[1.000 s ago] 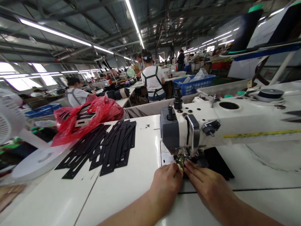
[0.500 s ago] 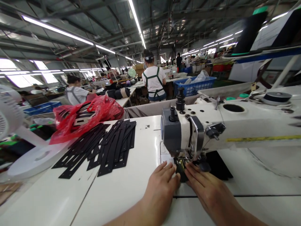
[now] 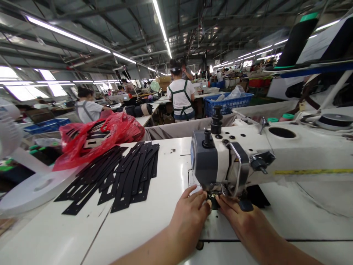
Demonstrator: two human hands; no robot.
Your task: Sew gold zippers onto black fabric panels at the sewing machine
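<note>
As two bare hands meet beneath an industrial sewing machine with a white body and a grey end cover (image 3: 205,158), a small dark piece of material (image 3: 214,204) lies between their fingertips, just below the needle area. The left hand (image 3: 190,215) reaches in with its index finger extended and its thumb beside the piece; whether it pinches the edge or merely touches it cannot be told. The right hand (image 3: 241,217) lies flat on the other side, fingers straight and together, unclenched, their tips partly hidden under the machine.

Beside the right hand, a flat black sheet (image 3: 258,196) lies under the machine's arm, which bears a yellow measuring strip (image 3: 311,172). Across the glossy white tabletop (image 3: 154,228), flat black strips with slots cut in them (image 3: 135,173) overlap in a loose pile, with a translucent red plastic bag (image 3: 125,129) behind them and a white plastic fan (image 3: 41,184) at left.

Beyond the table, a worker in a white shirt with green straps (image 3: 180,94) stands facing away, near a blue plastic basket (image 3: 228,103). Long tube lights (image 3: 160,23) run beneath a dark metal roof.
</note>
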